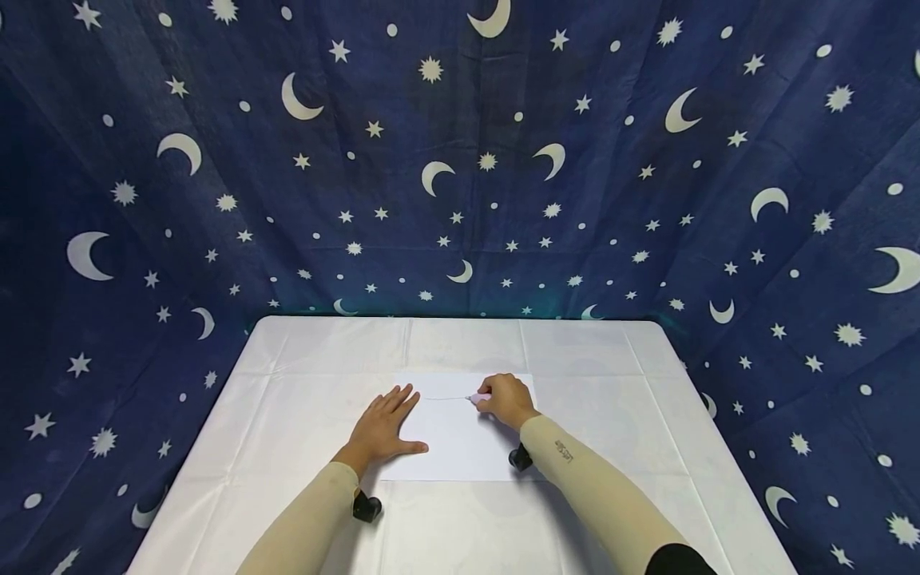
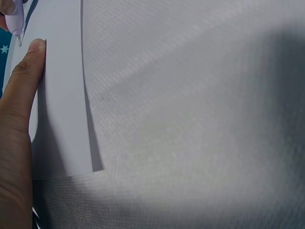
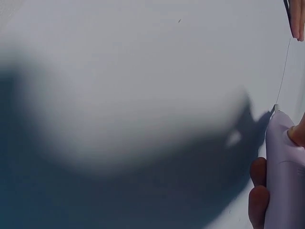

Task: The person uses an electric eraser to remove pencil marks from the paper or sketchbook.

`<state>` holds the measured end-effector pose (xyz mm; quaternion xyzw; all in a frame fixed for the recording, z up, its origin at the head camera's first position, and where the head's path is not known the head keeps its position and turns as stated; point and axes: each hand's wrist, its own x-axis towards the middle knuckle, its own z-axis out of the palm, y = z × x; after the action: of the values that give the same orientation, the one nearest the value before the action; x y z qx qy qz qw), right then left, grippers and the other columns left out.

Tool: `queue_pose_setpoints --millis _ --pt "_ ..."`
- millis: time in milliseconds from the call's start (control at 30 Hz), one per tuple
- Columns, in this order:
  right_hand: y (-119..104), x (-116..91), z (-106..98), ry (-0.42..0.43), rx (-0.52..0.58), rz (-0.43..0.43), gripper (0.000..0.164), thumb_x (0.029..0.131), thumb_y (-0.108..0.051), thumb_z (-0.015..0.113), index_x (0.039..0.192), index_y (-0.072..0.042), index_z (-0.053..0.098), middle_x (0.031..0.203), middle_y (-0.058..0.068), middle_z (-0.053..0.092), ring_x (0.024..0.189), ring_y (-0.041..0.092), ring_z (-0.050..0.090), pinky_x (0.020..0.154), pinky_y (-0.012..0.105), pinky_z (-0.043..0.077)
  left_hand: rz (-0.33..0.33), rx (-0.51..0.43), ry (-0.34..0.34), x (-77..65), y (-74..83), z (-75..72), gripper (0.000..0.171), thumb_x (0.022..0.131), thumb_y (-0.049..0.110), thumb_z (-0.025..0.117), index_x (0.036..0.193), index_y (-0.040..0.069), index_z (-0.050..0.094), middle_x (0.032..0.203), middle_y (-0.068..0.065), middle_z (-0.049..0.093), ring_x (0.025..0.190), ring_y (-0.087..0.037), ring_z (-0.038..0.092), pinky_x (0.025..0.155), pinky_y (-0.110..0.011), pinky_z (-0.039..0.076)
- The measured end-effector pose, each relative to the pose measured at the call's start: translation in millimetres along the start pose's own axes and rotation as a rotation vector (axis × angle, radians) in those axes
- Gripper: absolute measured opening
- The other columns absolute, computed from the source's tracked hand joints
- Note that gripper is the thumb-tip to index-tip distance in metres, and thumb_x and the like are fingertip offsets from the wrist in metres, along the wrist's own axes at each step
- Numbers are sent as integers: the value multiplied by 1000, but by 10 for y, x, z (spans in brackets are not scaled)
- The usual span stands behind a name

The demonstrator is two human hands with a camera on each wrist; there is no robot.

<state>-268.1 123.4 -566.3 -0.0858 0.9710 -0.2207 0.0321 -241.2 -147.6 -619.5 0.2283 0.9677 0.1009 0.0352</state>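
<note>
A sheet of white paper (image 1: pixel 453 447) lies on the table. My left hand (image 1: pixel 384 426) rests on its left side, fingers spread and thumb pointing right; the thumb (image 2: pixel 26 76) also shows over the paper in the left wrist view. My right hand (image 1: pixel 506 401) grips a pale purple utility knife (image 3: pixel 284 176), its thumb on the upper side of the body and fingers curled below. The knife's short metal tip meets the sheet near its far edge. A thin dark line (image 3: pixel 284 69) runs from that tip toward the left hand.
A white cloth covers the table (image 1: pixel 596 351) around the paper. Behind and at both sides hangs a dark blue curtain (image 1: pixel 460 192) with moons and stars. Small black cameras (image 1: pixel 367 507) sit at both wrists, and beige sleeves (image 1: pixel 596 479) cover the forearms.
</note>
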Motion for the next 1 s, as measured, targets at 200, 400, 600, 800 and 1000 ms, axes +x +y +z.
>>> queue_pose_setpoints --millis 200,400,600,800,1000 --pt "-13 17 8 -7 1 1 20 67 -27 77 83 -18 70 79 -8 63 72 10 56 66 29 46 -6 5 -7 16 -7 17 106 60 85 43 144 25 21 149 5 11 136 -17 7 108 -41 7" --pt "17 -7 -48 2 -15 -2 20 66 -26 78 83 -17 71 78 -8 64 71 11 58 65 29 47 9 1 18 16 -15 28 106 59 85 42 144 23 24 149 3 14 135 -19 10 107 -42 10" --pt "38 -13 -52 0 -18 -7 20 66 -26 78 83 -17 71 77 -9 64 70 10 58 64 28 47 7 4 14 3 -24 27 106 59 86 41 143 23 25 149 3 15 135 -18 10 107 -42 10" --pt "25 10 -8 6 -21 -7 20 66 -26 77 82 -17 70 78 -8 64 70 10 57 65 28 46 10 3 9 -2 -18 15 106 60 85 42 144 24 24 149 3 14 135 -17 9 107 -42 9" --pt "5 24 26 1 4 -7 21 67 -28 77 84 -18 70 79 -7 64 72 11 56 66 29 46 5 5 0 5 -11 10 105 60 85 41 144 24 23 149 3 13 135 -17 7 108 -42 9"
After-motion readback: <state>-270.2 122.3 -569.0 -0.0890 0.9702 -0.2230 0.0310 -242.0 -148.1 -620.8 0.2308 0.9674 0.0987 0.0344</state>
